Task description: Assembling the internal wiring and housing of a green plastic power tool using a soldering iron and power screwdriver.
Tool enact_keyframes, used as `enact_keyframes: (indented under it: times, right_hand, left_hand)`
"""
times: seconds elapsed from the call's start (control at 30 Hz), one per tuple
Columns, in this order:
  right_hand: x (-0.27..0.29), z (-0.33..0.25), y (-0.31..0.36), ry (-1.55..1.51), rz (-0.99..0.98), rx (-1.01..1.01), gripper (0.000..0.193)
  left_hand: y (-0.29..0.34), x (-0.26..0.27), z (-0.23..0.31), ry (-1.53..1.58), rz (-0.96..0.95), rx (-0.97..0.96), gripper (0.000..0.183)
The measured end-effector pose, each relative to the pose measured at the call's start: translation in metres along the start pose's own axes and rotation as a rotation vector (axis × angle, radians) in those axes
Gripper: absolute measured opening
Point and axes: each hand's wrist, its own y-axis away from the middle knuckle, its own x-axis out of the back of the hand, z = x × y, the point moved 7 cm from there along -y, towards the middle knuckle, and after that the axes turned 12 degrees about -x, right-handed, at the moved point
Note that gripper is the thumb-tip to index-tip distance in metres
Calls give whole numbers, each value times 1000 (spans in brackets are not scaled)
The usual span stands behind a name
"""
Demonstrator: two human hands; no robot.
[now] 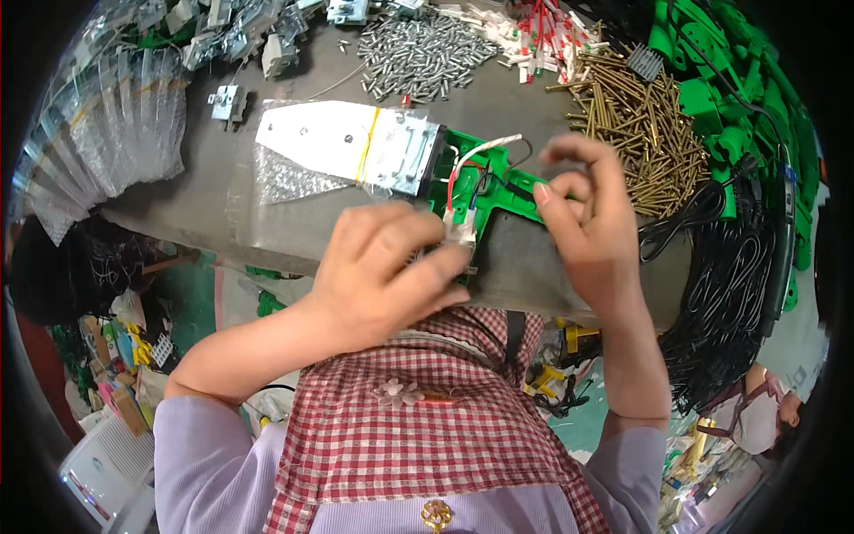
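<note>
A green plastic tool housing half (509, 203) lies open on the bench in front of me, with red, white, blue and dark wires inside. Attached at its left end is a metal plate (400, 153), beside a long white tapered board (307, 133). My left hand (382, 271) curls over the lower part of the housing, fingers around a small white connector (463, 231) that they partly hide. On the housing's handle arm rests the thumb of my right hand (592, 209); its other fingers are bent and slightly blurred. A white sleeved lead (487, 153) arches above the housing.
Silver screws (422, 53) lie heaped at the back, with long brass-coloured screws (645, 133) to their right. Bubble-wrap sleeves (107, 125) fan out at left near a loose metal-and-white part (228, 105). Green housings (747, 89) and black cables (725, 294) crowd the right side.
</note>
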Motion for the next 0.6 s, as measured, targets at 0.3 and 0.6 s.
enact_keyframes:
  times: [0.3, 0.6]
  right_hand:
    - [-9, -55, -32, 319, -299, 267, 10]
    - [-45, -72, -22, 646, -462, 666, 10]
  left_hand:
    - [9, -4, -9, 49, -46, 266, 49]
    - [17, -5, -7, 7, 138, 207, 38]
